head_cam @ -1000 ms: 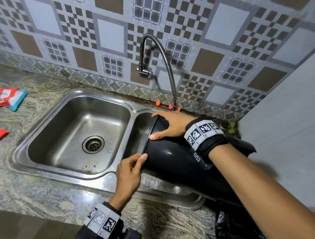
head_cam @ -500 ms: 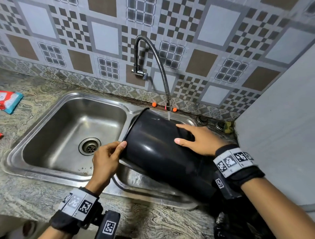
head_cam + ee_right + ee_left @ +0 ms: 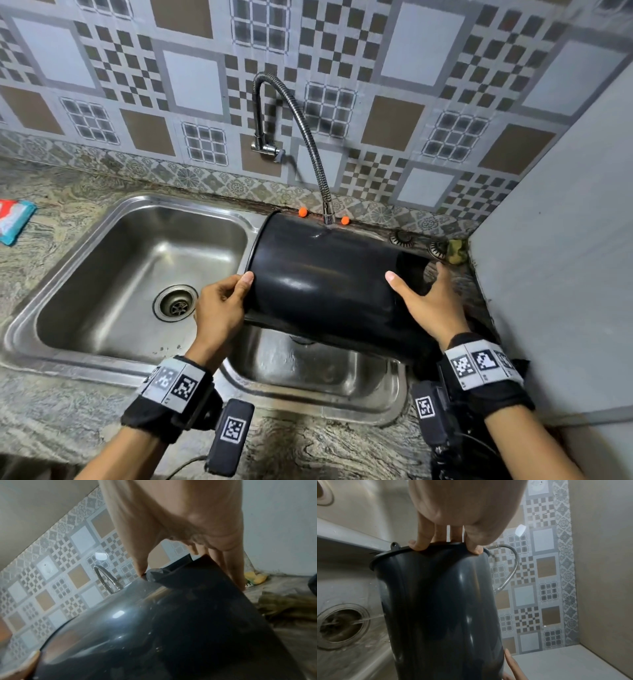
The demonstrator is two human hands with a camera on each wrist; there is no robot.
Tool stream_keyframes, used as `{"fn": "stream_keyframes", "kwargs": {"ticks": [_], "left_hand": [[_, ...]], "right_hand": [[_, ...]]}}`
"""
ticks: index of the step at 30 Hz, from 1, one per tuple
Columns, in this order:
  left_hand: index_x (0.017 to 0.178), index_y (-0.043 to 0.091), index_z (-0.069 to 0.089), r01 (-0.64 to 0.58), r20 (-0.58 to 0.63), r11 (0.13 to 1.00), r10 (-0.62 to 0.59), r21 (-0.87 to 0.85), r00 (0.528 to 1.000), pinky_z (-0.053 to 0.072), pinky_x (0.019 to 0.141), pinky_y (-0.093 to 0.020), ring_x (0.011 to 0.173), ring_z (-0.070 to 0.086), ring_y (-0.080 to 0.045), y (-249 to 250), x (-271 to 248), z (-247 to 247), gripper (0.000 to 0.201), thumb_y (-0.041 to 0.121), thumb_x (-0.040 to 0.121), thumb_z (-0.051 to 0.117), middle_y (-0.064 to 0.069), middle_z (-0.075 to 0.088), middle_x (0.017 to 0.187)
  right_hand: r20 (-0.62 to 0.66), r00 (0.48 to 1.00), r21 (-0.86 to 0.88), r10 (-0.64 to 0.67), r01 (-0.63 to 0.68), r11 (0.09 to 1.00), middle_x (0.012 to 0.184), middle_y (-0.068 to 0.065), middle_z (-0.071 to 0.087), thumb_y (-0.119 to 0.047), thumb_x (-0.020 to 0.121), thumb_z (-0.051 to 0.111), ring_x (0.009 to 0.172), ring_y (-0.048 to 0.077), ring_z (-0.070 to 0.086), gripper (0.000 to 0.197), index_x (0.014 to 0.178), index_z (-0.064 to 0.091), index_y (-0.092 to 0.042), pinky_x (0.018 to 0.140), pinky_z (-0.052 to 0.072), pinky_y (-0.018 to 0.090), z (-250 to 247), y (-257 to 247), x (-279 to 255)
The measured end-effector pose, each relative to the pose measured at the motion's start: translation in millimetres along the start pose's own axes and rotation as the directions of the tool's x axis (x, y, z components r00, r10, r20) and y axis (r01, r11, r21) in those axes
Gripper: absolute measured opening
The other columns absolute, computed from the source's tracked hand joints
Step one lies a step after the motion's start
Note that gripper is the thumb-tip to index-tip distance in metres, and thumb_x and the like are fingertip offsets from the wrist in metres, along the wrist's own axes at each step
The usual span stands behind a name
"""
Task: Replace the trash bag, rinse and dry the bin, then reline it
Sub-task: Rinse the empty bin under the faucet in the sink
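Rinsing is where we judge ourselves: bagless bin tipped under the tap, left hand gripping its rim, right hand spread round its base; drying, relining remain.

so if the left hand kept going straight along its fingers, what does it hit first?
The left hand already grips the rim of the black bin, so it would meet the bin itself at once. Beyond the rim lie the sink divider and the backsplash, though depth there is unclear.
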State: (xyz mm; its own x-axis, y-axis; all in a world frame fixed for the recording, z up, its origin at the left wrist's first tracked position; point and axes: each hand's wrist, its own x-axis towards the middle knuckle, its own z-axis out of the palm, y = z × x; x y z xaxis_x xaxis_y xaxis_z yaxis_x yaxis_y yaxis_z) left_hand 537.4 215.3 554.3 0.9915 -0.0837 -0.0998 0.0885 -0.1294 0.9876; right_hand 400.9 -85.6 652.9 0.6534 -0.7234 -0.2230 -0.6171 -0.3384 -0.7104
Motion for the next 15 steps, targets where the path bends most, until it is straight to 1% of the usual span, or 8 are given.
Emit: {"fn": "stream_keyframes", "kwargs": {"ticks": [2,4,7,9,10,11,13,15], "left_hand": [[0.086,0.023,0.079,0.055,-0.006,0.997,-0.055,-0.051,0.998,0.057,0.076,-0.067,0.075,0.066,-0.022,2,2,0,0.073,0.09,0.062,0.063,0.005,0.068,0.067],[0.09,0.02,0.08,0.094,-0.004,0.992,-0.095,-0.08,0.995,0.057,0.078,-0.068,0.078,0.067,-0.022,6,4,1,0.075,0.089,0.061,0.065,0.0,0.072,0.074],[0.088,0.017,0.079,0.137,-0.01,0.985,-0.139,-0.11,0.99,0.055,0.076,-0.068,0.074,0.062,-0.022,13,7,3,0.058,0.072,0.073,0.068,-0.005,0.067,0.074],[0.087,0.017,0.079,0.182,-0.018,0.977,-0.185,-0.109,0.983,0.056,0.074,-0.067,0.072,0.059,-0.022,16,10,5,0.059,0.072,0.07,0.067,-0.005,0.064,0.072],[0.086,0.016,0.078,0.198,-0.013,0.973,-0.201,-0.117,0.979,0.057,0.072,-0.065,0.071,0.057,-0.023,17,11,5,0.058,0.071,0.072,0.068,-0.005,0.062,0.071],[0.084,0.014,0.078,0.217,-0.011,0.967,-0.22,-0.133,0.975,0.057,0.068,-0.06,0.072,0.055,-0.024,19,12,6,0.052,0.065,0.079,0.069,-0.006,0.06,0.071],[0.084,0.012,0.078,0.257,0.001,0.952,-0.261,-0.169,0.965,0.052,0.067,-0.049,0.073,0.055,-0.025,22,15,7,0.038,0.049,0.091,0.069,-0.009,0.06,0.074],[0.088,0.009,0.076,0.29,0.032,0.939,-0.289,-0.186,0.957,0.05,0.064,-0.042,0.071,0.055,-0.024,25,19,7,0.035,0.042,0.095,0.068,-0.011,0.059,0.078]], "right_hand": [[0.007,1.0,0.021,0.003,-0.003,1.0,0.146,0.007,0.05,-0.083,0.062,0.062,0.133,0.025,0.048,0.107,0.148,0.039,-0.023,0.111,0.04,0.044,4,5,0],[0.009,1.0,0.036,-0.016,0.016,0.999,0.138,0.006,0.057,-0.077,0.07,0.063,0.127,0.022,0.054,0.087,0.138,0.052,-0.024,0.108,0.044,0.043,3,8,-3],[0.017,0.997,0.106,-0.08,0.077,0.991,0.129,0.0,0.062,-0.064,0.076,0.069,0.122,0.015,0.056,0.063,0.127,0.063,-0.026,0.105,0.045,0.036,-1,11,-8],[0.036,0.993,0.152,-0.113,0.106,0.983,0.12,-0.008,0.062,-0.057,0.079,0.071,0.117,0.008,0.053,0.051,0.12,0.067,-0.027,0.101,0.043,0.029,-1,12,-12],[0.041,0.991,0.171,-0.123,0.115,0.979,0.117,-0.011,0.061,-0.053,0.08,0.072,0.115,0.005,0.05,0.047,0.119,0.068,-0.027,0.099,0.041,0.027,-1,14,-13],[0.039,0.99,0.194,-0.136,0.125,0.973,0.115,-0.012,0.06,-0.048,0.081,0.074,0.113,0.004,0.05,0.042,0.118,0.068,-0.028,0.099,0.041,0.027,-1,15,-13],[0.033,0.982,0.255,-0.188,0.173,0.951,0.113,-0.013,0.066,-0.037,0.083,0.076,0.11,0.002,0.059,0.034,0.115,0.069,-0.029,0.098,0.048,0.029,-1,19,-12],[0.05,0.969,0.293,-0.243,0.218,0.931,0.112,-0.009,0.071,-0.029,0.086,0.074,0.108,0.005,0.065,0.028,0.114,0.069,-0.03,0.098,0.052,0.032,-3,24,-10]]}}
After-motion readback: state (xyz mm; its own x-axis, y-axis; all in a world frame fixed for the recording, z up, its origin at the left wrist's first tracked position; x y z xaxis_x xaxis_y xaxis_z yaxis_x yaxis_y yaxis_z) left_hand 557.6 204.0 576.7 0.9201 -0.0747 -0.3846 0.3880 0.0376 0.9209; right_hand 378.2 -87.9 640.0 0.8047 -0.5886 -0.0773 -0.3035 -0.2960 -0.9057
